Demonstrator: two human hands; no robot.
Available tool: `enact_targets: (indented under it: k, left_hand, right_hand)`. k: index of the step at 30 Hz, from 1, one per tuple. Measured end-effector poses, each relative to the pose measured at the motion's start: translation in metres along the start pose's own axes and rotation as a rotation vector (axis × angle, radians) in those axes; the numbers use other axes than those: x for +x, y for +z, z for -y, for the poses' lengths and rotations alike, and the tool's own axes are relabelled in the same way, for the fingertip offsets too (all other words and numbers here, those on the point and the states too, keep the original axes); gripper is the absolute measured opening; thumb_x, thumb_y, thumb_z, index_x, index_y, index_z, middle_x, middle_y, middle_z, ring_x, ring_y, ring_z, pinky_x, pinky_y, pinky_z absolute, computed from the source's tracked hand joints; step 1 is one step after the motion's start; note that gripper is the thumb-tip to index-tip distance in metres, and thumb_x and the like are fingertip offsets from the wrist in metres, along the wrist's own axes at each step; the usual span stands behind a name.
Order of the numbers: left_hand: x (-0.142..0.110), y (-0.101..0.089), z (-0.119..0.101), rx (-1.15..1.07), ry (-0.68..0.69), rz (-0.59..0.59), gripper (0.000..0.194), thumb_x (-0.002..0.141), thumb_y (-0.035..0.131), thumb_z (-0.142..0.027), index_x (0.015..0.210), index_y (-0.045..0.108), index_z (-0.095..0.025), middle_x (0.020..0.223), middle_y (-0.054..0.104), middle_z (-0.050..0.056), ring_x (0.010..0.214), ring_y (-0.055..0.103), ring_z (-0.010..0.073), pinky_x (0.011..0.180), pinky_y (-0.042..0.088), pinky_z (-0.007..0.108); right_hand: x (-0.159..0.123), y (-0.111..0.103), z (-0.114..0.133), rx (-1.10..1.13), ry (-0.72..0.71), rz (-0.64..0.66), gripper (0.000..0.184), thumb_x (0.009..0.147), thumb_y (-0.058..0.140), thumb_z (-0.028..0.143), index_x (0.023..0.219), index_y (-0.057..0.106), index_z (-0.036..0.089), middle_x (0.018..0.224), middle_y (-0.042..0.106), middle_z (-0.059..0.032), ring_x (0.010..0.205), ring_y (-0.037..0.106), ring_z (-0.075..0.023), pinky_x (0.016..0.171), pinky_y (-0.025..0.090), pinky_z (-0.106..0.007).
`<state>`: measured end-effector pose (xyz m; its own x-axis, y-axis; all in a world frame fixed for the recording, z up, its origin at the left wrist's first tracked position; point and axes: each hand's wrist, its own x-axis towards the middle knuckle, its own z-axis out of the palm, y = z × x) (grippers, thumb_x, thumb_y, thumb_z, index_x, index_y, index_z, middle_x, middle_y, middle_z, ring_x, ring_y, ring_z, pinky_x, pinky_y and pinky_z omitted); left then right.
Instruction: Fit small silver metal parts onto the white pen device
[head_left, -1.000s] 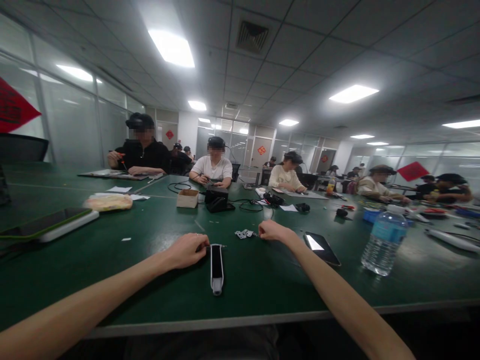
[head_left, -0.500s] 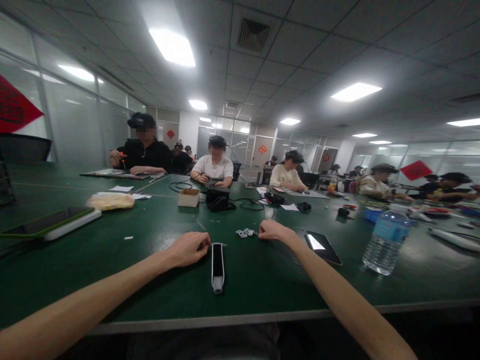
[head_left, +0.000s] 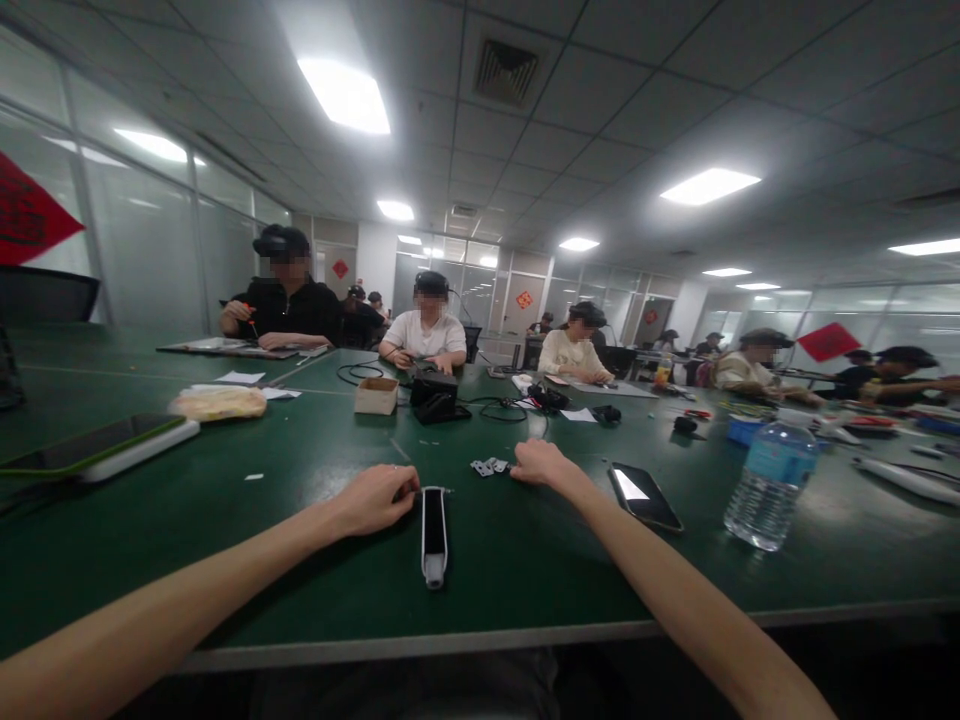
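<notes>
Head-worn — looking forward and down across the table [head_left: 300,590], near left hand [head_left: 381,496] and right hand [head_left: 544,466] — taking in the ceiling [head_left: 637,60].

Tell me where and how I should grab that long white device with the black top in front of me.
Probably best to pinch the long white device across its two long sides, just nearer you than the middle, coming from above. It lies lengthwise and looks narrow, and your left hand is beside its far end, leaving the near half freer.
</notes>
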<state>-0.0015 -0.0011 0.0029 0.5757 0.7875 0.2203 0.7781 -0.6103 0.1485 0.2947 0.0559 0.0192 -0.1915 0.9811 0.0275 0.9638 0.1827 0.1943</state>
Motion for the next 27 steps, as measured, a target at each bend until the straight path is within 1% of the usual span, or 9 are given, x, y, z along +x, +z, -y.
enact_targets:
  k: [4,9,14,19,23,27]
  left_hand:
    - [-0.0004,0.0001,0.0007,0.002,0.001,0.002,0.019,0.085,0.047,-0.025,0.096,0.06,-0.019,0.084,0.068,0.004,0.077,0.062,0.019,0.069,0.044,0.028]
    - [-0.0003,0.0002,0.0008,-0.005,-0.007,0.005,0.019,0.085,0.047,-0.025,0.097,0.061,-0.019,0.084,0.068,0.004,0.077,0.062,0.0194,0.068,0.044,0.028]
    - [0.0006,0.0009,0.001,-0.002,-0.002,-0.006,0.019,0.085,0.047,-0.025,0.096,0.061,-0.019,0.086,0.068,0.004,0.078,0.062,0.0198,0.068,0.044,0.029]
    - [0.0004,0.0003,0.0004,-0.014,0.001,-0.008,0.018,0.085,0.047,-0.024,0.096,0.061,-0.019,0.085,0.068,0.004,0.077,0.062,0.019,0.069,0.044,0.028]
    - [-0.0001,0.001,0.0009,-0.003,-0.001,-0.01,0.019,0.085,0.047,-0.025,0.096,0.061,-0.019,0.085,0.068,0.004,0.078,0.062,0.0191,0.069,0.044,0.028]
    - [-0.0006,0.0018,0.0026,-0.016,0.0,-0.008,0.02,0.085,0.047,-0.027,0.097,0.061,-0.019,0.085,0.067,0.004,0.077,0.061,0.0189,0.068,0.044,0.028]
  right_hand:
    - [0.0016,0.0022,-0.0011,-0.015,0.021,-0.004,0.034,0.083,0.052,0.03,0.106,0.068,0.012,0.109,0.065,-0.0222,0.102,0.063,-0.0313,0.078,0.05,-0.036]
    - [0.0007,0.003,-0.0005,-0.024,0.032,-0.012,0.036,0.083,0.052,0.03,0.11,0.067,0.011,0.111,0.064,-0.0226,0.104,0.062,-0.0312,0.08,0.05,-0.038]
    - [-0.0003,0.0022,0.0011,-0.023,0.027,-0.009,0.036,0.082,0.052,0.029,0.109,0.068,0.01,0.11,0.065,-0.0226,0.103,0.063,-0.033,0.078,0.05,-0.04]
    - [0.0003,0.0018,-0.0008,-0.008,0.028,0.001,0.036,0.081,0.053,0.028,0.107,0.068,0.009,0.109,0.065,-0.0231,0.101,0.064,-0.0333,0.076,0.05,-0.039]
    - [-0.0008,-0.0009,-0.005,0.011,0.039,-0.03,0.034,0.082,0.05,0.028,0.103,0.069,0.009,0.108,0.066,-0.0233,0.099,0.064,-0.0339,0.075,0.049,-0.039]
    - [-0.0022,-0.005,-0.0057,0.036,0.046,-0.103,0.032,0.084,0.045,0.027,0.101,0.066,0.01,0.106,0.065,-0.0212,0.096,0.064,-0.033,0.073,0.047,-0.038]
